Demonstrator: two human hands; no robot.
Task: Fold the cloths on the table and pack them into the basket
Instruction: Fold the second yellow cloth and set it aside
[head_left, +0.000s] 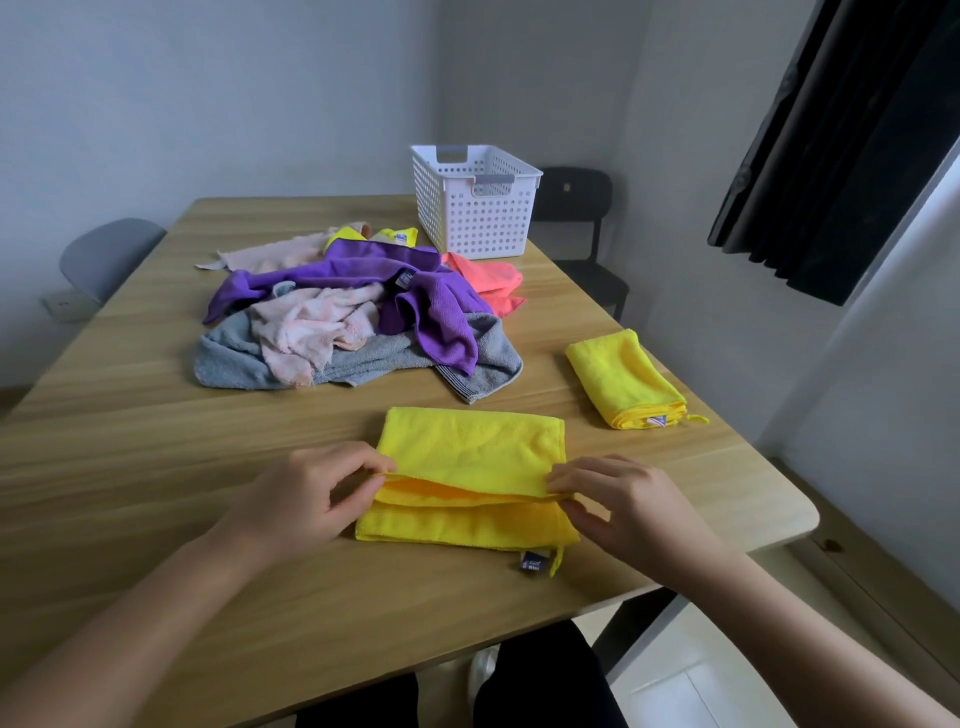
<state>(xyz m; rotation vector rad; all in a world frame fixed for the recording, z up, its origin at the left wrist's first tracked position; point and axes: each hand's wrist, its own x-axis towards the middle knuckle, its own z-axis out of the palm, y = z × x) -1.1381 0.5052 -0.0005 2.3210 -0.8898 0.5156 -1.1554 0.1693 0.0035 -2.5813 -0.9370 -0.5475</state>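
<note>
Fold in progress: left hand (311, 499) and right hand (618, 499) each pinch the upper layer's edge of the yellow cloth (467, 452), at 6 o'clock on the table (156, 467). Next, carry that edge over squarely. A folded bundle (626, 382) lies at 3. The unfolded pile (358, 322) is at centre, and the basket (475, 208) at 1, apparently empty.

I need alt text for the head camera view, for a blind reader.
The left hand and right hand pinch the upper layer of a half-folded yellow cloth on a wooden table. Beyond lie a heap of unfolded cloths, a folded yellow cloth at right and a white basket.
</note>
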